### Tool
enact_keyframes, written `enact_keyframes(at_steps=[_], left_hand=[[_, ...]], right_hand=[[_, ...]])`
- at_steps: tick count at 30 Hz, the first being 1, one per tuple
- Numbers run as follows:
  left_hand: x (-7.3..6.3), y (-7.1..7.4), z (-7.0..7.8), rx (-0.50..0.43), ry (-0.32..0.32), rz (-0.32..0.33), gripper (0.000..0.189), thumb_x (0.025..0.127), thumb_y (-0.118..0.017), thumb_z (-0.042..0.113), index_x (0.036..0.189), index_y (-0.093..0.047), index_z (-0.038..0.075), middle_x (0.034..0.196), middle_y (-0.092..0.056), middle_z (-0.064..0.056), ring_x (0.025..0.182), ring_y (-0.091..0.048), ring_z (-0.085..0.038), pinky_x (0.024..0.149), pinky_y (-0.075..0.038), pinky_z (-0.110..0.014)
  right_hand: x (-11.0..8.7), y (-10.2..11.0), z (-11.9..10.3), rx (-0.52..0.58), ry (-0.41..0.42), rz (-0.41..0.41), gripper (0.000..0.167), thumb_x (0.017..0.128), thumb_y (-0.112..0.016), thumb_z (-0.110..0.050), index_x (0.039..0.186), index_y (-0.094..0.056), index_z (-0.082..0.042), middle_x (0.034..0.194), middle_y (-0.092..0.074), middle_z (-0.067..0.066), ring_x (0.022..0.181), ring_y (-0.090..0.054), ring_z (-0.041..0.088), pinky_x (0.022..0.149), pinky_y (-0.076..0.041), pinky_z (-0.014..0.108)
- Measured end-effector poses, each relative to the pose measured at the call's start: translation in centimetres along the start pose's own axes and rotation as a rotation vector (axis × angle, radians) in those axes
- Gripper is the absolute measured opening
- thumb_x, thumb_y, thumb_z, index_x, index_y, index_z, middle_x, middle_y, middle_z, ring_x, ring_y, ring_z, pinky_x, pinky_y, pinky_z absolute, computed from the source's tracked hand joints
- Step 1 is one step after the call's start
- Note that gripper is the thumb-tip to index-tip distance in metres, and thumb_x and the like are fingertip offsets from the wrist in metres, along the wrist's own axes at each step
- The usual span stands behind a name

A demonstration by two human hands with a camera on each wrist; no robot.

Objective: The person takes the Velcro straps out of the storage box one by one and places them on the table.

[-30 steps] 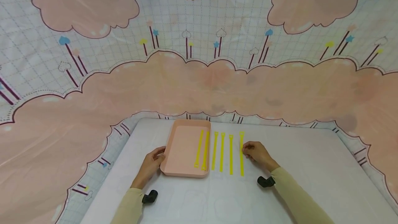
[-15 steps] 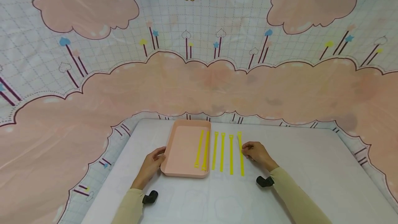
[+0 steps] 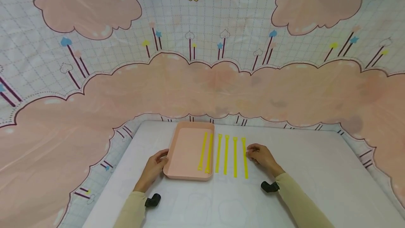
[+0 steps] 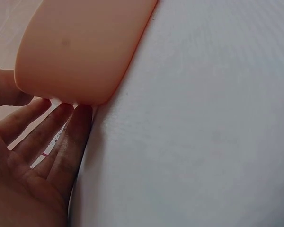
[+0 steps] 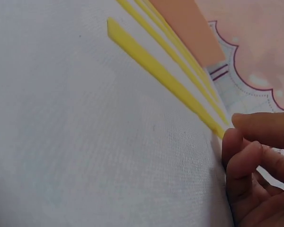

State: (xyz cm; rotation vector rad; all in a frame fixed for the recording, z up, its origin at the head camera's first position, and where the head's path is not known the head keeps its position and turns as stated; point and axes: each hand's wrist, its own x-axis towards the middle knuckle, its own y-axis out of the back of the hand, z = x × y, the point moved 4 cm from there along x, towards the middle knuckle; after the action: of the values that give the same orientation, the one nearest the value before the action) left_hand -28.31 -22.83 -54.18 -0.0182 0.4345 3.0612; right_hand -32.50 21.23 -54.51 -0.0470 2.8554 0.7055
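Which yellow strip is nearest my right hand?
The rightmost flat yellow strip on the white table, beside your right hand; the other three table strips and the two inside the pink rectangular tray lie farther left.

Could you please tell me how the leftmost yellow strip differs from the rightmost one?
The leftmost yellow strip lies in the pink tray; the rightmost yellow strip is outside it. The leftmost strip's wider end is its near end; the rightmost strip's is its far end. In the head view, the leftmost strip's far end leans right, the rightmost strip's slightly left. Both are long, narrow and yellow.
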Motion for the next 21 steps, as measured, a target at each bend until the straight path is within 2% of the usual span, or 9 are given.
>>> enact_keyframes(at_steps=[7,14,17,21], left_hand=[[-0.2,0.1,0.1,0.026,0.003,0.017,0.043,0.099,-0.054,0.006,0.141,-0.049,0.001,0.142,-0.052,-0.024,0.124,-0.056,-0.037,0.085,-0.05,-0.016],[-0.3,0.1,0.0,0.027,0.014,0.016,0.043,0.099,-0.053,0.008,0.142,-0.049,0.003,0.144,-0.051,-0.022,0.125,-0.056,-0.035,0.088,-0.051,-0.021],[-0.2,0.1,0.1,0.028,0.005,0.015,0.043,0.099,-0.053,0.008,0.142,-0.049,0.002,0.144,-0.051,-0.022,0.125,-0.056,-0.035,0.087,-0.051,-0.021],[-0.3,0.4,-0.1,0.035,0.001,0.009,0.043,0.099,-0.053,0.008,0.142,-0.049,0.003,0.144,-0.051,-0.021,0.126,-0.056,-0.035,0.086,-0.05,-0.018]], right_hand=[[-0.4,-0.1,0.4,0.096,0.03,-0.003,0.028,0.093,-0.063,-0.011,0.118,-0.059,0.002,0.099,-0.063,0.01,0.07,-0.059,0.012,0.058,-0.049,0.026],[-1.0,0.3,-0.3,0.08,0.062,0.039,0.024,0.094,-0.061,-0.013,0.115,-0.062,-0.002,0.103,-0.064,0.01,0.078,-0.058,0.014,0.063,-0.049,0.025],[-1.2,0.4,-0.7,0.078,0.069,0.031,0.024,0.094,-0.062,-0.015,0.115,-0.063,-0.003,0.107,-0.065,0.011,0.081,-0.06,0.014,0.066,-0.05,0.025],[-1.9,0.2,-1.6,0.128,0.1,0.013,0.025,0.093,-0.062,-0.012,0.116,-0.062,-0.001,0.109,-0.065,0.013,0.082,-0.062,0.013,0.068,-0.051,0.026]])
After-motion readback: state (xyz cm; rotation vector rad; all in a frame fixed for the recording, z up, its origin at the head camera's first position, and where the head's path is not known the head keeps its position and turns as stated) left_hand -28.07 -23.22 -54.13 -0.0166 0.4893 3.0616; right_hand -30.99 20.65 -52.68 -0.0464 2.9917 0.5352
